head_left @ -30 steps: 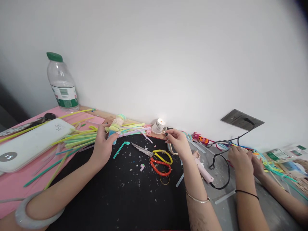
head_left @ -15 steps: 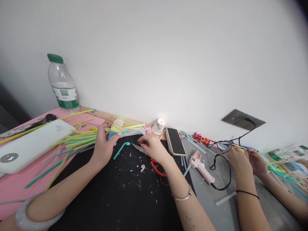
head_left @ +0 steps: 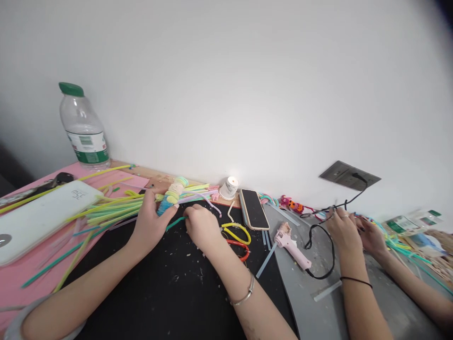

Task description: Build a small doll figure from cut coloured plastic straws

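My left hand (head_left: 150,219) is closed around a fuzzy pipe-cleaner figure (head_left: 173,194) with bands of blue, yellow, cream and pale green, tilted above the black mat (head_left: 170,293). Just right of it, my right hand (head_left: 201,226) pinches a short teal pipe cleaner (head_left: 175,223) at its upper end; the curled tip seen before is hidden by the fingers. Beside my right wrist lie scissors with red and yellow handles (head_left: 236,233), their blades out of sight beneath the hand. Bundled green and yellow pipe cleaners (head_left: 113,210) lie behind my left hand.
A white power bank (head_left: 46,219) and a water bottle (head_left: 85,132) stand at left. Further right are a paper cup (head_left: 229,188), a phone (head_left: 254,209) and a pink glue gun (head_left: 292,248) with a cord. A co-worker's hands (head_left: 345,231) work at far right.
My right hand has moved left and down from above the scissors and taken hold of the teal pipe cleaner. My left hand still holds the figure. The view has shifted slightly.
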`<move>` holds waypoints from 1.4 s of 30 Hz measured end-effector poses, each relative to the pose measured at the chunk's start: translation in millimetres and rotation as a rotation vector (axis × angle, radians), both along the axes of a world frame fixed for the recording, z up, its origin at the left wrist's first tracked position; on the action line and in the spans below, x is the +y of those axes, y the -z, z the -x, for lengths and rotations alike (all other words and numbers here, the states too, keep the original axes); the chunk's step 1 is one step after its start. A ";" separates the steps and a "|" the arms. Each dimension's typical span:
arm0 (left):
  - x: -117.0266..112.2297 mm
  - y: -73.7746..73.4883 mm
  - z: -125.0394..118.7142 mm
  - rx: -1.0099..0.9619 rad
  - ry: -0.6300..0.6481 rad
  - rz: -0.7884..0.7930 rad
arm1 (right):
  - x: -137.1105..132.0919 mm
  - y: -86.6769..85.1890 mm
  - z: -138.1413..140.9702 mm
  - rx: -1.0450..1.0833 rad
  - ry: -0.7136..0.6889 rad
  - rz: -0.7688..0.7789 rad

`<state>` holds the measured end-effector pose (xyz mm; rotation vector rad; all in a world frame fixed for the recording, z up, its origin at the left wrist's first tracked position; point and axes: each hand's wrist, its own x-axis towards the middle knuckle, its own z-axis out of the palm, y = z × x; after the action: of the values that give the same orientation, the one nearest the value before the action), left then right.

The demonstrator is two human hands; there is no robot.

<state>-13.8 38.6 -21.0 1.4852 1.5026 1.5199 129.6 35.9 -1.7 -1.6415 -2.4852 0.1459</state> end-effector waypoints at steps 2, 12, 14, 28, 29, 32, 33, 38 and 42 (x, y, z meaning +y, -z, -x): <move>0.1 0.8 1.1 0.009 -0.011 0.010 | -2.5 -11.1 -15.5 0.067 0.095 0.032; -3.3 -4.9 -5.3 0.271 0.143 0.163 | -5.3 -40.4 -113.9 0.302 0.423 -0.053; -5.7 -8.6 -5.8 0.402 0.160 0.188 | -5.5 -37.8 -121.0 0.266 0.442 -0.035; -41.5 -11.0 7.6 0.836 0.230 0.375 | -2.5 -29.0 -115.2 0.329 0.353 0.117; -42.1 -10.7 7.1 0.855 0.239 0.396 | -2.0 -28.5 -113.2 0.319 0.327 0.134; -42.6 -11.5 4.8 0.883 0.261 0.447 | 4.8 -24.8 -104.0 0.291 0.321 0.078; -42.6 -12.3 3.9 0.887 0.266 0.457 | 8.9 -22.4 -99.6 0.277 0.333 0.046; -42.6 -12.6 1.9 0.896 0.291 0.463 | 32.8 -3.7 -74.6 0.218 0.383 0.039; -41.5 -8.5 4.0 0.879 0.297 0.427 | 40.0 3.3 -74.6 0.259 0.436 0.020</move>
<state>-17.8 -2.9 -12.5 2.0825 1.7818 0.3038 204.3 75.9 -5.1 -1.9825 -1.8986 0.3056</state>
